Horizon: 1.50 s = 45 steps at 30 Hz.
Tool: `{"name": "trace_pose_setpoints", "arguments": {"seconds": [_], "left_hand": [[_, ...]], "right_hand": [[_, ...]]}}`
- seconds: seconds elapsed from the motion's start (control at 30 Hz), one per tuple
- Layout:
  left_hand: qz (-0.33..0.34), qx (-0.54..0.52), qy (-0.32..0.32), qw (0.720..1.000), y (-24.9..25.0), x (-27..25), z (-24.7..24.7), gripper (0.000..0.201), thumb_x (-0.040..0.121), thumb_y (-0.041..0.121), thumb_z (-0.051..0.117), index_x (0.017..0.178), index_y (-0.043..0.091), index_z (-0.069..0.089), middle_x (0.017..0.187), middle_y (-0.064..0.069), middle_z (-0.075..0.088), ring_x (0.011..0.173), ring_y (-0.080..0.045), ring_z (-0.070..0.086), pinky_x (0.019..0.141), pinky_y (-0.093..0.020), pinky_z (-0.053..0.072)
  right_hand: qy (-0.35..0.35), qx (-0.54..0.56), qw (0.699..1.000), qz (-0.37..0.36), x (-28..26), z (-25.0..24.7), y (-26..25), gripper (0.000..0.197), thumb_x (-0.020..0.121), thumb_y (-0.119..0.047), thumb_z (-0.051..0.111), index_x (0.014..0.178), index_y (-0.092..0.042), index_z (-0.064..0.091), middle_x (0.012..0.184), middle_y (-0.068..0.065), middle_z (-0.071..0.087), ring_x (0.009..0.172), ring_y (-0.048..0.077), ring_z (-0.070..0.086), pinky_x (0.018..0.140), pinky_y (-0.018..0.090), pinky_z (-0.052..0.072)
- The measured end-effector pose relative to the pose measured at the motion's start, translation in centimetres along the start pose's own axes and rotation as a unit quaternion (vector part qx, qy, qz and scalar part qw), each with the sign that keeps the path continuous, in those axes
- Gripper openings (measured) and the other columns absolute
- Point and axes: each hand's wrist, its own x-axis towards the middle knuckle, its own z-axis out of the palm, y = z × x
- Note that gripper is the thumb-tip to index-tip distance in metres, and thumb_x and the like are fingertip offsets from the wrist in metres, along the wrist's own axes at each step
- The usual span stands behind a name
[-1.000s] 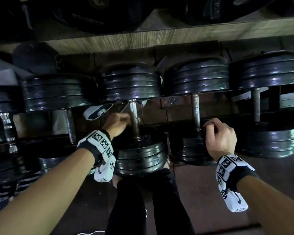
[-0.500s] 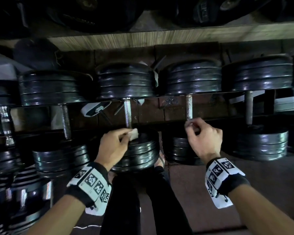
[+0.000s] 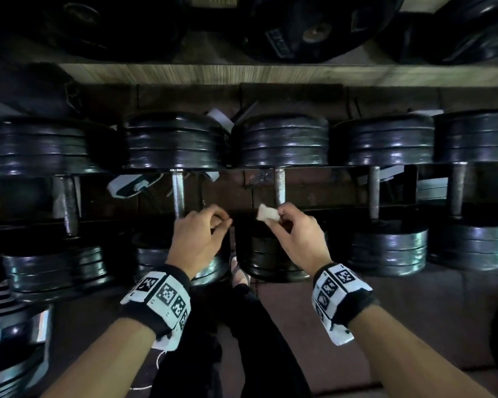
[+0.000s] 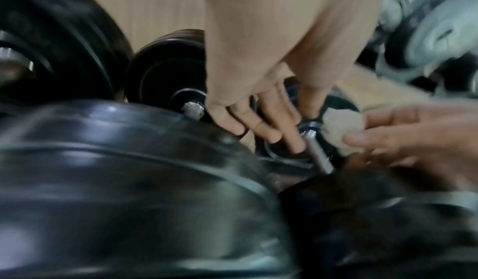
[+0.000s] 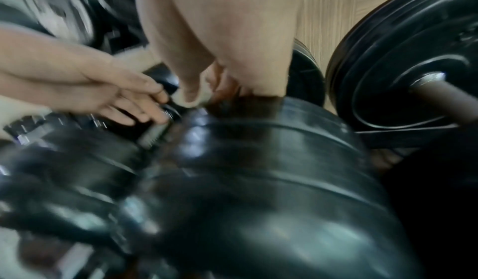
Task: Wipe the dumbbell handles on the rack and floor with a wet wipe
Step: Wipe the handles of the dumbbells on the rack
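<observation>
From the head view I see my right hand [image 3: 299,237] pinching the wet wipe [image 3: 267,213], a small crumpled white wad, between thumb and fingertips. The wipe sits just left of the lower end of a steel dumbbell handle [image 3: 279,186]; whether it touches the bar I cannot tell from here. My left hand [image 3: 197,239] is beside it, apart from the wipe, its fingers loosely curled and holding nothing, in front of the lower end of the neighbouring handle [image 3: 178,193]. Both handles belong to black plate dumbbells lying in a row on the rack [image 3: 322,169], under a wooden shelf [image 3: 242,74] that carries large black weight plates [image 3: 314,24]. Further dumbbells stand to the left and right, and my dark trouser legs [image 3: 242,354] show below between my forearms.

The left wrist camera gives what the head view hides: the left fingers [image 4: 261,124] are relaxed and nearly straight, one fingertip lying right against a short steel bar [image 4: 316,150], and the wipe [image 4: 341,128] is clearly pinched in the right hand [image 4: 413,136] just beside that bar.

The right wrist view is heavily blurred; there the wipe is mostly hidden behind my own thumb, and the left hand [image 5: 108,91] reaches in with loose fingers over a black dumbbell head [image 5: 271,160].
</observation>
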Motion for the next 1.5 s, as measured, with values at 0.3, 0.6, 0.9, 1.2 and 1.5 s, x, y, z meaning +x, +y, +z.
{"name": "trace_pose_setpoints", "arguments": {"seconds": [0.3, 0.6, 0.9, 1.2, 1.5], "left_hand": [[0.034, 0.323, 0.06, 0.944, 0.1, -0.9, 1.7, 0.025, 0.081, 0.031, 0.077, 0.068, 0.01, 0.071, 0.053, -0.01, 0.059, 0.048, -0.03, 0.058, 0.044, -0.028, 0.044], [0.005, 0.327, 0.056, 0.943, 0.4, -0.8, 1.7, 0.028, 0.077, 0.033, 0.077, 0.063, 0.012, 0.069, 0.05, -0.009, 0.057, 0.046, -0.029, 0.056, 0.044, -0.026, 0.041], [-0.022, 0.327, 0.058, 0.943, -0.3, -0.3, 2.2, 0.027, 0.079, 0.032, 0.072, 0.063, 0.012, 0.066, 0.052, -0.005, 0.058, 0.051, -0.028, 0.056, 0.047, -0.027, 0.038], [-0.084, 0.319, 0.115, 0.937, 0.3, -0.4, 2.7, 0.023, 0.078, 0.029, 0.071, 0.064, 0.012, 0.065, 0.055, -0.005, 0.058, 0.051, -0.029, 0.057, 0.048, -0.027, 0.039], [-0.123, 0.323, 0.128, 0.929, 0.9, -0.4, 2.9, 0.021, 0.081, 0.03, 0.068, 0.068, 0.013, 0.065, 0.056, -0.006, 0.054, 0.055, -0.032, 0.057, 0.049, -0.026, 0.033]], "right_hand": [[0.15, -0.043, 0.987, 0.028, 0.1, 0.9, 0.6, 0.02, 0.096, -0.035, 0.055, 0.087, -0.022, 0.043, 0.062, -0.006, 0.052, 0.062, 0.024, 0.044, 0.061, 0.034, 0.03], [0.19, -0.039, 0.981, 0.008, 0.1, 1.3, 0.9, 0.019, 0.098, -0.031, 0.052, 0.088, -0.018, 0.042, 0.058, -0.013, 0.041, 0.063, 0.02, 0.042, 0.058, 0.032, 0.025], [0.183, -0.043, 0.982, 0.002, 0.4, 1.6, 1.0, 0.021, 0.097, -0.033, 0.047, 0.099, -0.014, 0.056, 0.059, -0.014, 0.043, 0.061, 0.016, 0.044, 0.057, 0.03, 0.028], [0.051, -0.039, 0.997, 0.038, 1.5, 0.0, 1.7, 0.025, 0.092, -0.033, 0.059, 0.074, -0.02, 0.048, 0.068, -0.004, 0.061, 0.066, 0.022, 0.053, 0.061, 0.034, 0.037], [-0.127, -0.101, 0.986, 0.026, 7.2, -6.0, 7.9, 0.014, 0.091, -0.015, 0.07, 0.104, -0.013, 0.076, 0.102, 0.004, 0.074, 0.1, 0.018, 0.067, 0.071, 0.014, 0.035]]}}
